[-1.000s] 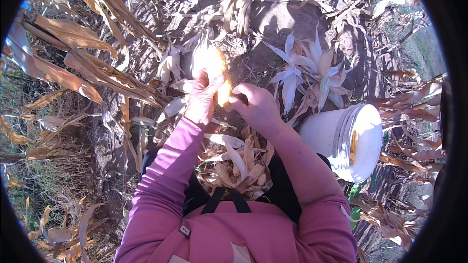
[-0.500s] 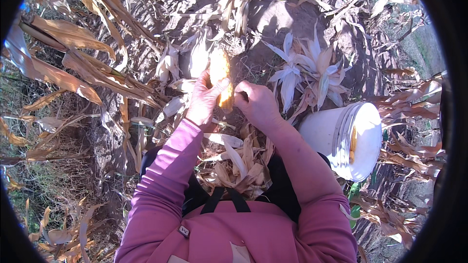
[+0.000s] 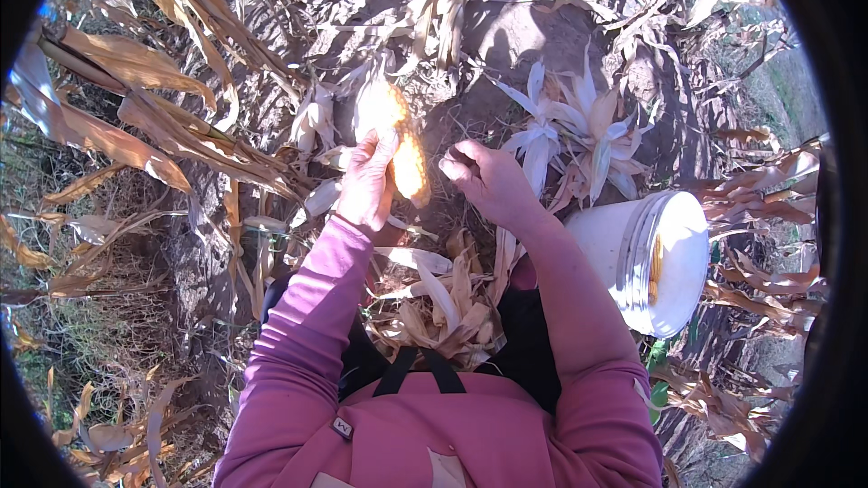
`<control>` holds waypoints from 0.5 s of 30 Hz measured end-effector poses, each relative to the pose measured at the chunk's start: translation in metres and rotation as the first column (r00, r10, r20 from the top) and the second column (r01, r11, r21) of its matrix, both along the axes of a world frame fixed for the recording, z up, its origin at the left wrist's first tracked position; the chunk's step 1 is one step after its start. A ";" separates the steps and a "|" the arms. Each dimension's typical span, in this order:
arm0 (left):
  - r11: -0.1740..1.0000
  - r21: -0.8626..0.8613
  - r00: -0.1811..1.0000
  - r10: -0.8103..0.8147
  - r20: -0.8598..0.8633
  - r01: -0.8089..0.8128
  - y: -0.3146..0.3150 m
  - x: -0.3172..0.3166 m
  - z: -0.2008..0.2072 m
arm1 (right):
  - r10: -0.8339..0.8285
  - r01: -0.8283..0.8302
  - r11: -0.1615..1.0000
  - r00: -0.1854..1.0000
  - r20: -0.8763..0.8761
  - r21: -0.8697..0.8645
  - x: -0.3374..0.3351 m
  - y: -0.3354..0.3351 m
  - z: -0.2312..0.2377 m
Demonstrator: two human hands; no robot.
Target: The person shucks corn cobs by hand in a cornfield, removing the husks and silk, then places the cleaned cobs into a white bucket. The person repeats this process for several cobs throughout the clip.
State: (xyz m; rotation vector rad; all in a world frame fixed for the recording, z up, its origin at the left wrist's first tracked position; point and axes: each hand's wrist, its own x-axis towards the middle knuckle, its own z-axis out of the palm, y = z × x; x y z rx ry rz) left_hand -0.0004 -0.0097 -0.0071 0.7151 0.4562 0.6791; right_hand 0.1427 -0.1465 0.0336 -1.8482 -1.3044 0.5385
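Observation:
My left hand (image 3: 366,183) grips an ear of corn (image 3: 409,163) in front of me, its thumb lying across the ear. The yellow kernels are bare and glare in the sun. Just right of the ear, and apart from it, is my right hand (image 3: 484,179) with its fingers curled in toward the thumb. Whether anything is inside those fingers is hidden. A pale strip of husk (image 3: 504,262) shows below my right wrist. Dry husks (image 3: 443,307) are heaped between my legs.
To my right a white bucket (image 3: 601,239) lies tipped on its side, with yellow corn (image 3: 655,267) visible inside. Opened pale husks (image 3: 588,131) lie on the soil beyond it. Dry cornstalks (image 3: 172,126) slant in from the left. More stalks (image 3: 438,9) stand ahead.
My right hand has moved slightly right, away from the ear. The ear has tilted in my left hand, its lit lower part now more exposed. The pale husk strip has appeared below my right wrist.

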 end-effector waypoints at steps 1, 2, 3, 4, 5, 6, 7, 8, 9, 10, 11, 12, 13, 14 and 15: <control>1.000 0.005 1.000 -0.018 -0.005 0.018 -0.001 0.000 0.001 | 0.033 -0.032 0.999 0.999 -0.030 0.032 -0.007 0.000 0.001; 0.999 0.009 0.999 -0.036 -0.011 0.036 -0.002 0.000 0.004 | 0.038 -0.038 0.999 0.999 -0.016 0.016 -0.011 0.001 -0.001; 0.998 0.039 0.999 -0.041 -0.014 0.042 -0.005 0.000 0.007 | 0.042 -0.042 0.999 0.999 -0.001 0.001 -0.014 0.002 -0.004; 0.996 0.069 0.999 -0.047 -0.017 0.048 -0.008 0.001 0.011 | 0.046 -0.045 0.999 0.999 0.013 -0.014 -0.016 0.003 -0.005; 0.994 0.099 0.998 -0.052 -0.020 0.054 -0.010 0.002 0.013 | 0.054 -0.051 0.995 0.998 0.035 -0.083 -0.017 0.003 -0.003; 0.989 0.133 0.998 -0.059 -0.022 0.061 -0.010 0.002 0.012 | 0.064 -0.061 0.996 0.997 0.044 -0.064 -0.017 0.004 -0.006; 0.984 0.167 0.998 -0.065 -0.025 0.068 -0.010 0.003 0.011 | 0.074 -0.072 0.996 0.996 0.054 -0.046 -0.017 0.005 -0.012; 0.977 0.201 0.997 -0.071 -0.027 0.075 -0.011 0.004 0.010 | 0.084 -0.083 0.996 0.994 0.064 -0.028 -0.017 0.006 -0.017; 0.977 0.198 0.997 -0.073 -0.032 0.078 -0.011 0.004 0.009 | 0.098 -0.098 0.995 0.994 0.043 -0.004 -0.018 0.006 -0.019; 0.977 0.196 0.996 -0.076 -0.037 0.082 -0.011 0.003 0.009 | 0.112 -0.112 0.993 0.993 0.024 0.021 -0.019 0.007 -0.021; 0.977 0.193 0.996 -0.079 -0.042 0.085 -0.012 0.003 0.009 | 0.126 -0.126 0.991 0.992 0.004 0.046 -0.019 0.007 -0.022; 0.979 0.181 0.996 -0.085 -0.036 0.090 -0.012 0.003 0.010 | 0.134 -0.134 0.989 0.991 -0.001 0.062 -0.019 0.007 -0.021; 0.981 0.168 0.995 -0.092 -0.029 0.096 -0.012 0.002 0.010 | 0.142 -0.141 0.987 0.990 -0.006 0.078 -0.019 0.006 -0.018; 0.983 0.155 0.995 -0.099 -0.022 0.101 -0.012 0.002 0.011 | 0.150 -0.149 0.984 0.989 -0.012 0.094 -0.019 0.005 -0.015; 0.984 0.150 0.995 -0.099 -0.019 0.101 -0.012 0.001 0.012 | 0.117 -0.118 0.990 0.993 0.021 0.078 -0.018 0.005 -0.012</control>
